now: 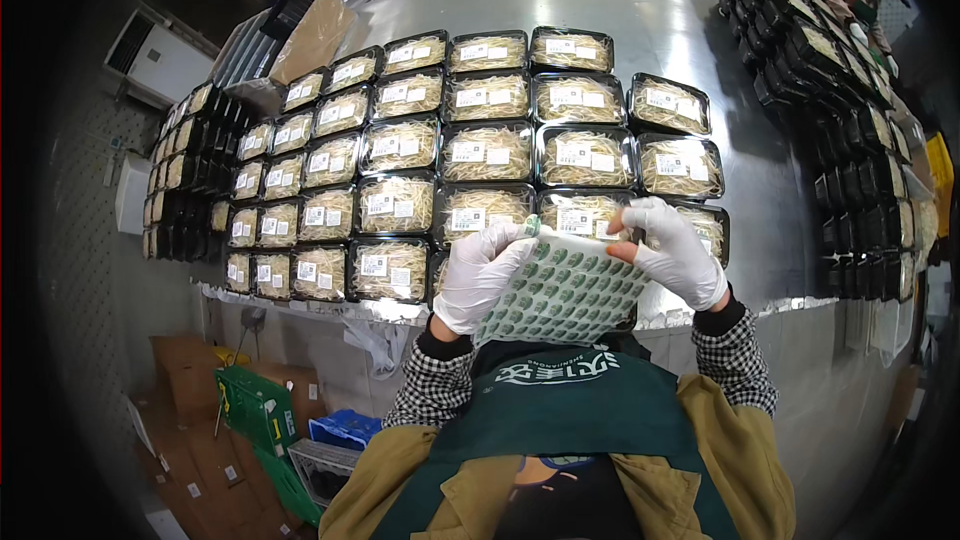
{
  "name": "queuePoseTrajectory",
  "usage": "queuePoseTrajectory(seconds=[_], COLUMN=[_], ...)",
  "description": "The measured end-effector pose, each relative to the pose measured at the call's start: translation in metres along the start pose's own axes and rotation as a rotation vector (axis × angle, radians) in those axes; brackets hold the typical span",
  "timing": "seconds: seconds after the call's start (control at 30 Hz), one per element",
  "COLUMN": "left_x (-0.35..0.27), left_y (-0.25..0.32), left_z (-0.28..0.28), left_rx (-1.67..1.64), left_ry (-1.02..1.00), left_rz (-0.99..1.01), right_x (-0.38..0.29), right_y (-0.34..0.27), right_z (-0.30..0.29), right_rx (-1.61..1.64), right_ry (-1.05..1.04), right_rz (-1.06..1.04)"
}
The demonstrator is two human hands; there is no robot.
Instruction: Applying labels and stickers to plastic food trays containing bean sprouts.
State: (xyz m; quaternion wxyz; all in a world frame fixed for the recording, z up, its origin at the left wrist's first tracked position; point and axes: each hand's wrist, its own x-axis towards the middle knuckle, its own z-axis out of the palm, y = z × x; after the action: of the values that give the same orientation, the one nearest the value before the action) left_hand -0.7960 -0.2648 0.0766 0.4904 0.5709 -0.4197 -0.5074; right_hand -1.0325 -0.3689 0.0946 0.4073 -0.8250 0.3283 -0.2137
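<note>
In my white-gloved left hand [487,270] is the upper left corner of a sheet of small green-printed stickers [566,289], pinched between thumb and fingers. One green sticker [532,225] sticks up at those fingertips. My right hand [671,247], also gloved but with two bare fingertips, is at the sheet's upper right corner; its thumb and forefinger are apart. Beyond the sheet stand rows of black trays of bean sprouts [487,151] under clear film, each with white labels. The nearest tray [574,214] is partly covered by the sheet and my right hand.
The trays rest on a metal table [667,22]. Tall tray stacks rise at the left [199,165] and right [817,52]. A co-worker [862,0] is beyond the right stack. Cardboard boxes [217,457] and a green crate [255,409] lie low at the left.
</note>
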Motion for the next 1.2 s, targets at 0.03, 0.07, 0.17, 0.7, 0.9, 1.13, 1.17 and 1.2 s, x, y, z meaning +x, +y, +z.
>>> queuePoseTrajectory(seconds=[0.03, 0.07, 0.17, 0.7, 0.9, 1.13, 1.17, 1.2], left_x=[-0.004, -0.008, -0.019, -0.031, -0.034, -0.04, -0.041, -0.043], left_y=[-0.001, -0.002, -0.001, -0.032, -0.029, -0.029, -0.03, -0.031], left_z=[-0.003, -0.005, -0.014, -0.154, -0.159, -0.135, -0.132, -0.129], left_rx=[0.044, 0.087, 0.238, 0.105, 0.041, 0.071, 0.121, 0.135], left_ry=[-0.013, -0.027, -0.077, 0.269, 0.278, 0.231, 0.223, 0.215], left_rz=[0.025, 0.048, 0.195, 0.157, 0.171, 0.103, 0.114, 0.11], right_x=[0.004, 0.006, 0.015, -0.104, -0.104, -0.09, -0.089, -0.09], right_y=[-0.011, -0.024, -0.058, 0.056, 0.09, 0.085, 0.076, 0.064], right_z=[0.008, 0.017, 0.041, 0.168, 0.202, 0.166, 0.158, 0.15], right_rx=[-0.001, 0.004, -0.076, -0.207, -0.467, -0.478, -0.329, -0.141], right_ry=[0.029, 0.098, 0.127, 0.794, 0.862, 1.027, 0.986, 0.925], right_rz=[-0.074, -0.197, -0.234, 0.491, 0.462, 0.548, 0.443, 0.417])
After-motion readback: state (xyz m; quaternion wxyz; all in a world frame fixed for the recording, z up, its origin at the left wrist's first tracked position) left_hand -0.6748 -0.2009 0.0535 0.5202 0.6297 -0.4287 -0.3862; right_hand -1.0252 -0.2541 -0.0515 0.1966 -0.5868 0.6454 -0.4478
